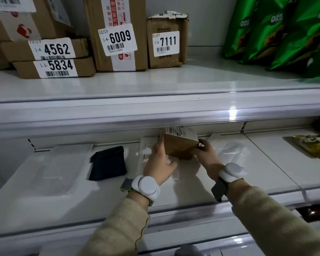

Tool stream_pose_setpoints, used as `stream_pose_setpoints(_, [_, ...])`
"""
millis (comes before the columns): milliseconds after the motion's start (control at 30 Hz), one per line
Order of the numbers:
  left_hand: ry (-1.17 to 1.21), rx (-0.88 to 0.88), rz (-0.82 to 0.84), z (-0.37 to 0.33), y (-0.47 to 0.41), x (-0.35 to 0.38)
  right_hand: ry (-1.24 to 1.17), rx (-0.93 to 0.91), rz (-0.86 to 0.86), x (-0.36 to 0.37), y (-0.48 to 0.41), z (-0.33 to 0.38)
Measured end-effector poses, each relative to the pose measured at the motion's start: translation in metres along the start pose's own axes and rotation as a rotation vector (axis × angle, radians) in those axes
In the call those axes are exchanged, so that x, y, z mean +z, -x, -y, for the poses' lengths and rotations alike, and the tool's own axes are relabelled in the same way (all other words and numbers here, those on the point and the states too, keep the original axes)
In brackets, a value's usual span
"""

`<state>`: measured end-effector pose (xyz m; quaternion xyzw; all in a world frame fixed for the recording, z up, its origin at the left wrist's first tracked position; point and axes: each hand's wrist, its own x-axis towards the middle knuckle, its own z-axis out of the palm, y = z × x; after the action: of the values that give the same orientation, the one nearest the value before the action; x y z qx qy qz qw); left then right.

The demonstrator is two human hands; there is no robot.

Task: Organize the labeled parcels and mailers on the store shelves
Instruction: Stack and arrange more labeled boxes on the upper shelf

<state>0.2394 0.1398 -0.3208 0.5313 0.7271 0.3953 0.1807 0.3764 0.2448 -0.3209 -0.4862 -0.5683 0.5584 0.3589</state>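
On the lower shelf (192, 189) a small brown cardboard box (179, 145) with a white label on top sits tilted, partly under the upper shelf's edge. My left hand (160, 163) grips its left side and my right hand (207, 156) grips its right side. Under the box lies a white mailer (146, 150). A dark navy mailer (108, 163) lies to the left, a clear plastic mailer (50, 174) further left, and a white mailer (229, 150) to the right. The upper shelf (155, 84) holds labeled boxes 4562 (44, 49), 5834 (54, 68), 6009 (118, 34) and 7111 (166, 41).
Green snack bags (277, 28) stand on the upper shelf's right end. A yellow-green packet (314, 145) lies on the lower shelf at far right. The upper shelf's front rail (155, 111) overhangs the lower shelf.
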Motion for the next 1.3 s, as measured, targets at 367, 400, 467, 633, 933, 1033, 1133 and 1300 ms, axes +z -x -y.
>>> stream_pose_setpoints(367, [0.021,-0.015,-0.102,0.011,0.022,-0.014,-0.001,-0.151,0.279,0.048,0.033,0.000])
stream_pose_setpoints(400, [0.021,-0.013,-0.121,0.012,0.026,-0.014,0.034,-0.190,0.332,0.051,0.033,0.000])
stream_pose_setpoints(467, [0.030,-0.036,-0.130,0.018,0.030,-0.014,0.089,-0.275,0.234,0.054,0.026,0.002])
stream_pose_setpoints(633, [0.112,-0.104,-0.120,0.026,0.033,-0.023,0.069,-0.160,0.049,0.050,0.007,0.013])
stream_pose_setpoints(933, [0.408,-0.225,-0.063,0.025,0.029,-0.031,-0.055,-0.049,0.223,0.053,0.022,0.010])
stream_pose_setpoints(1033, [0.484,-0.222,-0.111,0.020,0.040,-0.034,-0.143,-0.027,0.254,0.049,0.030,0.006])
stream_pose_setpoints(1133, [0.565,-0.203,-0.216,0.012,0.050,-0.035,-0.229,-0.063,0.279,0.050,0.039,0.005])
stream_pose_setpoints(1300, [0.576,-0.173,-0.280,0.010,0.062,-0.044,-0.380,-0.055,0.286,0.054,0.057,-0.002])
